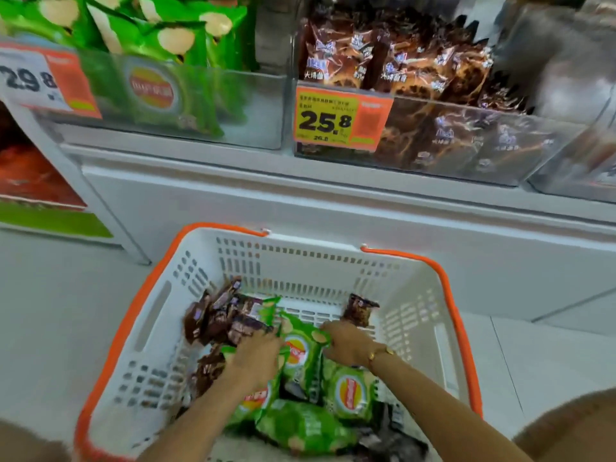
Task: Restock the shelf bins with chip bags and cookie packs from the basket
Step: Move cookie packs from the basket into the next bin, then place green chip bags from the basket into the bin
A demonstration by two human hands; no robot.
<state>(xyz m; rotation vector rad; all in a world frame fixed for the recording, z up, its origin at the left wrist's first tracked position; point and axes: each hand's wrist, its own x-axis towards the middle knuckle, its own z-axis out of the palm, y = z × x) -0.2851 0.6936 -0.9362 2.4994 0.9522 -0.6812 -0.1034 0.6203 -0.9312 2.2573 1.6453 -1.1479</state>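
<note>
A white basket (413, 315) with orange handles sits on the floor below the shelf. Inside lie several green chip bags and brown cookie packs (216, 318). Both hands reach into it. My left hand (256, 356) and my right hand (346, 345) grip the two sides of one green chip bag (301, 356) in the basket's middle. One brown cookie pack (360, 310) stands just beyond my right hand. On the shelf above, a clear bin (253, 108) holds green chip bags and a second clear bin (483, 145) holds brown cookie packs.
Orange price tags (340, 118) hang on the bin fronts. A white shelf base (300, 195) runs behind the basket. A red and green display (36, 188) stands at the left. Pale floor tiles (50, 311) lie around the basket.
</note>
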